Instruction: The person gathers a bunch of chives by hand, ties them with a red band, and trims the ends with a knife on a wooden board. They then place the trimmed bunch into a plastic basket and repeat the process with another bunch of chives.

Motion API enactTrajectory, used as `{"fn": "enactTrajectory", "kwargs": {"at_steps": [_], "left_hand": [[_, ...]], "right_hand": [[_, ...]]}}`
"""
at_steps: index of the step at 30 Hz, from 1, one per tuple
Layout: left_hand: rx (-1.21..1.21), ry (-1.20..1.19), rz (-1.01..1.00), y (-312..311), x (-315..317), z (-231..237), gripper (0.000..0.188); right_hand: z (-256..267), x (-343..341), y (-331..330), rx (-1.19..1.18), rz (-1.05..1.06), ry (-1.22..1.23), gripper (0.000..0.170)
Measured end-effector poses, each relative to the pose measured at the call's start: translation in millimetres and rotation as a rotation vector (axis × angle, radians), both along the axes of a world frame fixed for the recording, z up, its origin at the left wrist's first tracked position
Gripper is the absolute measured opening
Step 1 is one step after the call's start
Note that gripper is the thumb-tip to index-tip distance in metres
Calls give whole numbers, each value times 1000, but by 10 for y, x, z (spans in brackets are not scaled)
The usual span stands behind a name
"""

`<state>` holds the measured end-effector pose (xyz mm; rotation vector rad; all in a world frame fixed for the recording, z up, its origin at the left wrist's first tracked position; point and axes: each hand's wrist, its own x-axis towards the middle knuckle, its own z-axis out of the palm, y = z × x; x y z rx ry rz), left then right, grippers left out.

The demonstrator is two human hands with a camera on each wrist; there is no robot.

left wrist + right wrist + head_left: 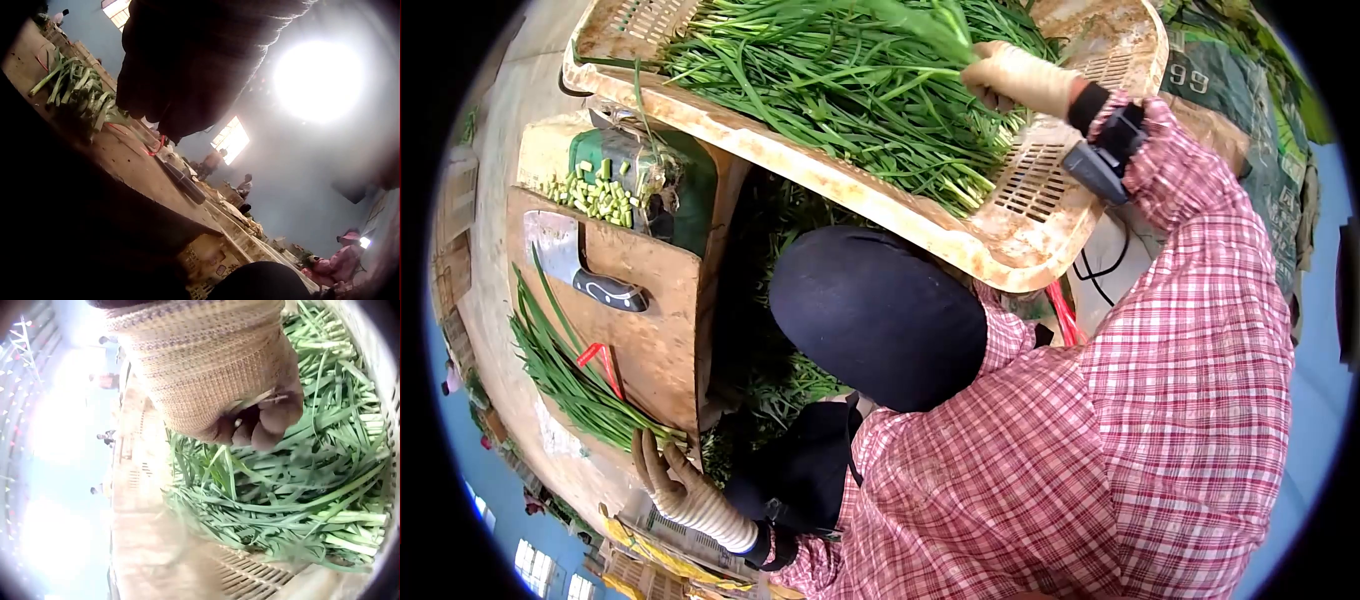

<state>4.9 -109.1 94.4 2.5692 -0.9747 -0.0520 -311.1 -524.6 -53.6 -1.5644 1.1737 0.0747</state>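
My gloved left hand (690, 500) has its fingers extended at the stalk ends of a green leafy bundle (575, 385); a red tie (603, 366) lies around the bundle. In the left wrist view this hand (194, 62) is a dark shape beside the bundle (81, 90). Above a crate, my gloved right hand (1025, 80) grips some green stalks (925, 28), blurred in the head view. Its fingers are curled in the right wrist view, where the hand (212, 372) hangs over loose greens (275, 506). Inside the fist, little of the gripped part shows.
The dirty plastic crate (820, 160) of greens spans the top. A cleaver (610, 290) lies on the wooden board (650, 350), near short cut stalk pieces (595, 195). Loose leaves (785, 375) fill the dark space beside the board. A green sack (1220, 90) stands at right.
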Motion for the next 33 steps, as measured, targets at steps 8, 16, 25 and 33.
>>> {"fn": "enactTrajectory", "kwargs": {"at_steps": [8,16,25,33], "left_hand": [[-106,-8,-157,-168,8,-66,25],[-327,120,-1091,-2194,-745,21,65],[-482,618,-1007,-2632,-800,-459,31],[-391,515,-706,-2454,-956,-344,65]], "right_hand": [[517,-91,54,79,95,56,29],[1282,276,631,-14,526,-224,17],[1592,270,557,-517,282,-592,70],[1593,1378,42,-222,-75,-708,34]]}}
